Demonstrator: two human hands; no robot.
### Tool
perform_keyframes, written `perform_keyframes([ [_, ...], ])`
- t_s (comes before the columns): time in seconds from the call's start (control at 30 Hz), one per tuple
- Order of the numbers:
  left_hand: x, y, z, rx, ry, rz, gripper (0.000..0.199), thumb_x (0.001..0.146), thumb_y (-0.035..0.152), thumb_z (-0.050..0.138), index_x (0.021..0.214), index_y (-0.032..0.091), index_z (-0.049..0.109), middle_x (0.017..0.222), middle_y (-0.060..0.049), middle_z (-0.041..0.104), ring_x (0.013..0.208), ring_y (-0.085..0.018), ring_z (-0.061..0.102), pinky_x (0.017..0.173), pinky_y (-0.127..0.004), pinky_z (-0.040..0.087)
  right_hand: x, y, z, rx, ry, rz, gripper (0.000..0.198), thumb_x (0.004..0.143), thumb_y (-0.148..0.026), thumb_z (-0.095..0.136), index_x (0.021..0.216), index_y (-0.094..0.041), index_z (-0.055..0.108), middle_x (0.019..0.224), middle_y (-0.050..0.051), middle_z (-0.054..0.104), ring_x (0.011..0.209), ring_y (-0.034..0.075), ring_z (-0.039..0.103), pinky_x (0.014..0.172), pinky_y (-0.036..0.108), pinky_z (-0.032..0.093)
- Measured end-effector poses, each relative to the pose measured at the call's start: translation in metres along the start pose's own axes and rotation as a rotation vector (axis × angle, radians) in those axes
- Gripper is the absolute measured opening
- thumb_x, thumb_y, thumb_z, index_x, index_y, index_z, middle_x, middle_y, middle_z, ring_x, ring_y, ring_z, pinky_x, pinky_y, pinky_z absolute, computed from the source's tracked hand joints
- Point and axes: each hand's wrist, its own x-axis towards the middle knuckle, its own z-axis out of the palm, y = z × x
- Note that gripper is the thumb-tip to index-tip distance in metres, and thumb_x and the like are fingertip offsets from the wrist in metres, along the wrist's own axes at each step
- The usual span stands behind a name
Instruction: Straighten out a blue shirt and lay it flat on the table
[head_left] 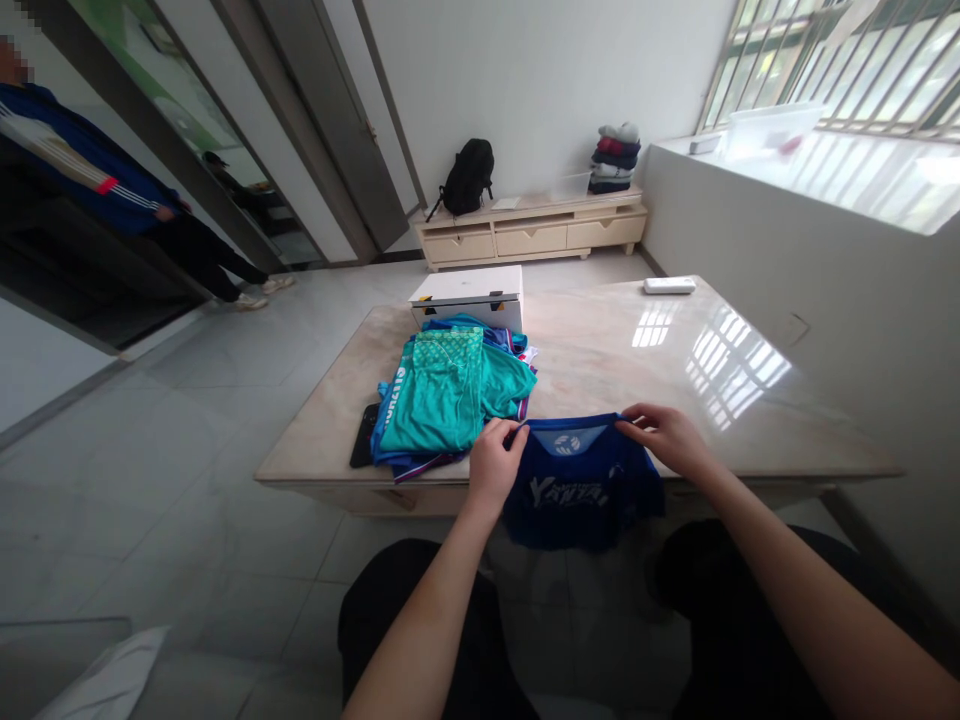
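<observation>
A dark blue jersey (581, 490) with white lettering hangs from both my hands at the table's near edge. My left hand (496, 462) pinches one end of its top edge. At the other end, my right hand (664, 435) grips the same edge between thumb and fingers. The fabric between them is stretched nearly straight, and its lower part drops in front of the table. Just left of the jersey lies a pile of folded clothes, with a green jersey (442, 395) on top and blue ones beneath. My left hand is close to this pile.
The marble-topped table (592, 370) carries a white box (469, 290), a black phone (365, 437) and a white oblong object (670, 286). Beyond stands a low cabinet (532, 238) with a black backpack (469, 178) and stacked clothes (615, 160). A person (112, 180) stands at left.
</observation>
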Motion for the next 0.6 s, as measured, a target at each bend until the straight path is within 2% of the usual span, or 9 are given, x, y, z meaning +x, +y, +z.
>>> perform_keyframes([
  [0.07, -0.001, 0.000, 0.001, -0.006, -0.021, -0.048, 0.028, 0.097, 0.040, 0.058, 0.082, 0.019, 0.071, 0.078, -0.004, 0.070, 0.073, -0.017, 0.064, 0.071, -0.028, 0.046, 0.002, -0.004, 0.005, 0.052, -0.023, 0.052, 0.038, 0.080, -0.058, 0.070, 0.087, -0.020, 0.073, 0.075, 0.005, 0.073, 0.068, 0.020, 0.066, 0.060, 0.029, 0.048],
  [0.17, -0.007, 0.002, 0.006, -0.102, -0.115, -0.126, 0.030, 0.094, 0.043, 0.062, 0.081, 0.018, 0.072, 0.069, -0.002, 0.069, 0.064, -0.016, 0.062, 0.063, -0.026, 0.045, -0.001, -0.011, 0.015, 0.235, -0.154, 0.216, 0.042, 0.074, -0.059, 0.077, 0.082, -0.019, 0.068, 0.063, 0.001, 0.068, 0.058, 0.016, 0.062, 0.054, 0.026, 0.048],
  [0.33, -0.021, 0.014, 0.028, -0.293, -0.275, -0.200, 0.031, 0.089, 0.045, 0.068, 0.081, 0.016, 0.073, 0.071, -0.003, 0.072, 0.063, -0.016, 0.064, 0.059, -0.025, 0.046, -0.019, -0.030, 0.044, 0.498, -0.395, 0.381, 0.047, 0.064, -0.055, 0.088, 0.083, -0.018, 0.065, 0.066, -0.001, 0.070, 0.059, 0.014, 0.066, 0.061, 0.027, 0.056],
  [0.43, -0.027, 0.023, 0.037, -0.260, -0.308, -0.170, 0.025, 0.090, 0.042, 0.069, 0.084, 0.018, 0.075, 0.076, -0.003, 0.075, 0.064, -0.016, 0.065, 0.061, -0.026, 0.047, -0.028, -0.034, 0.061, 0.583, -0.448, 0.431, 0.047, 0.063, -0.054, 0.090, 0.083, -0.019, 0.065, 0.067, -0.001, 0.071, 0.063, 0.015, 0.069, 0.065, 0.028, 0.059],
  [0.6, -0.029, 0.026, 0.036, -0.063, -0.286, -0.009, 0.017, 0.094, 0.031, 0.065, 0.086, 0.021, 0.076, 0.083, -0.005, 0.074, 0.077, -0.020, 0.068, 0.071, -0.029, 0.048, -0.032, -0.027, 0.073, 0.713, -0.432, 0.501, 0.042, 0.065, -0.047, 0.091, 0.082, -0.019, 0.066, 0.075, 0.002, 0.076, 0.073, 0.017, 0.074, 0.072, 0.028, 0.061],
])
